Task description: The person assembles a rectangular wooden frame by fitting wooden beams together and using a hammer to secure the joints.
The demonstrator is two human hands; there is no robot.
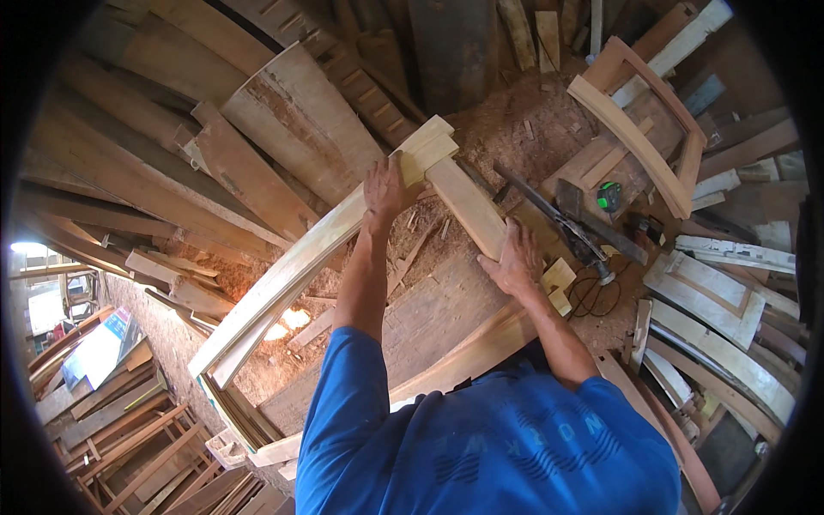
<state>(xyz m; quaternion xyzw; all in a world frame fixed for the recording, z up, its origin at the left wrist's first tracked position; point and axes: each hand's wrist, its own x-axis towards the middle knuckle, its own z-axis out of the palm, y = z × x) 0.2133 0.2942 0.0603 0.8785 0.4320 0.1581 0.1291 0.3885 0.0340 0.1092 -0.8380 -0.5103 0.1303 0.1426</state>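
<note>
A large rectangular frame of pale wood (296, 257) lies in front of me, slanting from the lower left up to a corner joint at the top middle. My left hand (384, 186) is closed over its long far rail, close to that corner. Over the shorter cross rail (468, 206) my right hand (517, 259) is closed, thumb on the near side and fingers over the far edge. At the corner the rail ends overlap and stick out a little past each other. My body and arms hide part of the near rail (472, 350).
A long metal bar tool (558, 219) and a green and black tape measure (608, 196) lie right of the frame. Beyond them stands a smaller wooden frame (635, 142). Planks (137, 163) lean at left, scrap boards (712, 292) pile at right, and shavings (506, 107) cover the floor.
</note>
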